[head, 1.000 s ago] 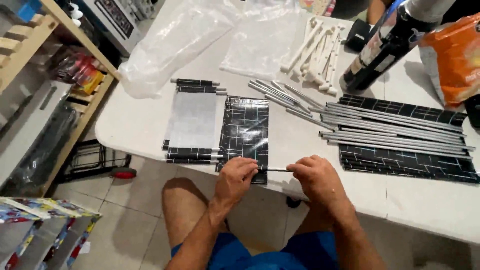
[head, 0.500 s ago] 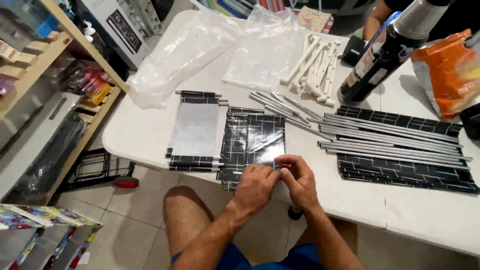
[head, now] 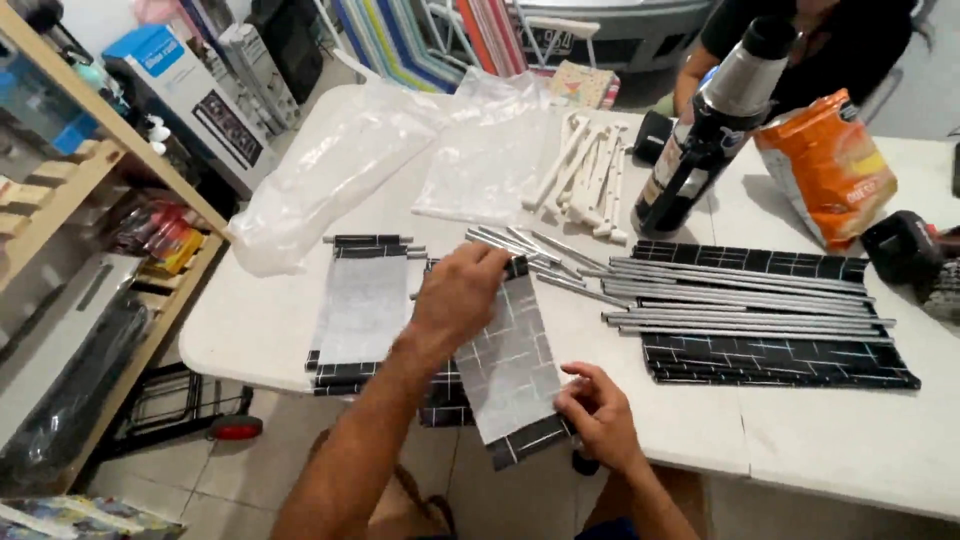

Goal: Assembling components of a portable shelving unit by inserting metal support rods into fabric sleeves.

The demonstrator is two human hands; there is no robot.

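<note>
Left hand [head: 462, 293] grips the top edge of a grey fabric panel [head: 510, 365] lying on the white desk [head: 260, 330]; right hand [head: 598, 412] pinches its lower corner; metal rods [head: 740, 300] lie just beside.

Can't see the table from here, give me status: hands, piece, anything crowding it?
Left hand grips fabric panel at far end. Right hand pinches near corner. Loose metal rods right beside far end.
</note>
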